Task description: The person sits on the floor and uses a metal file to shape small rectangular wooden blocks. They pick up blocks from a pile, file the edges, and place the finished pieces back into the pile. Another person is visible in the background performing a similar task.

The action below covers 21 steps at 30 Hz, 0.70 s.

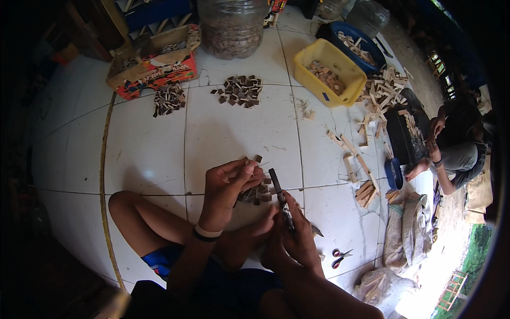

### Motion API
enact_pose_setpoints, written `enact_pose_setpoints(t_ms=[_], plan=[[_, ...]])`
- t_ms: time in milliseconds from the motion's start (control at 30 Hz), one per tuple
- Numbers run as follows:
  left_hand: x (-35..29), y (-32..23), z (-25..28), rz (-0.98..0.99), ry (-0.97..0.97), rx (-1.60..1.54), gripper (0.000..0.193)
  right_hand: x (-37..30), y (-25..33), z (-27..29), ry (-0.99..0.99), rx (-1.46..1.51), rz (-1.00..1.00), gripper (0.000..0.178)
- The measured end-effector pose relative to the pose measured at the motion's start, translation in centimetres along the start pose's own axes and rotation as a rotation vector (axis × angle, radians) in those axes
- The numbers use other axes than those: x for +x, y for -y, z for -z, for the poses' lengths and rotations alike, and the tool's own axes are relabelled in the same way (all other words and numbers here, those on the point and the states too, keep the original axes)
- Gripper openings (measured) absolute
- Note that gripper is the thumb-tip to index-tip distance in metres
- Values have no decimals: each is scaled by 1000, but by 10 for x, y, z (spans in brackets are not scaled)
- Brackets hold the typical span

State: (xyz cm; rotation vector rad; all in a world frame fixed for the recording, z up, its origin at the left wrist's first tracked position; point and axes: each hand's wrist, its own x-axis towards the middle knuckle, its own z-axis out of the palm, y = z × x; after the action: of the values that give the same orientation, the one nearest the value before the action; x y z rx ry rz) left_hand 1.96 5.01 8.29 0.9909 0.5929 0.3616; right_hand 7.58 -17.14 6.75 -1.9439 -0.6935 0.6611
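Note:
My left hand [228,186] is raised over the floor, thumb and fingers pinched together. A thin pale sliver shows near its fingertips; what they hold is too small to make out. My right hand [302,239] is closed around a dark, narrow bar-like tool [276,183] that points up and away from me. Its exact kind is unclear. Beneath and between the hands lies a pile of small brown square wood pieces [260,194], partly hidden by my left hand and my foot.
Further off are two heaps of small pieces [241,91] [170,100], a red cardboard box [154,72], a large clear plastic container [231,32] and a yellow basin [319,87]. Scissors [341,257] lie at right. Wood strips [361,159] are scattered near a co-worker [457,149].

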Motion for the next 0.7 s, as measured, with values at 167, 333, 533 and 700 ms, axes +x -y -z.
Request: enact_pose_setpoints(t_ms=[167, 333, 533, 700], plan=[[1, -5, 7, 45, 95, 91, 36, -2, -3, 1, -38, -23, 81, 71], [5, 5, 18, 12, 253, 20, 64, -7, -16, -1, -33, -20, 98, 64], [15, 51, 27, 55, 549, -256, 80, -15, -29, -4, 196, 187, -36, 51], [12, 73, 26, 39, 542, -439, 62, -21, -10, 3, 222, 412, -337, 48]])
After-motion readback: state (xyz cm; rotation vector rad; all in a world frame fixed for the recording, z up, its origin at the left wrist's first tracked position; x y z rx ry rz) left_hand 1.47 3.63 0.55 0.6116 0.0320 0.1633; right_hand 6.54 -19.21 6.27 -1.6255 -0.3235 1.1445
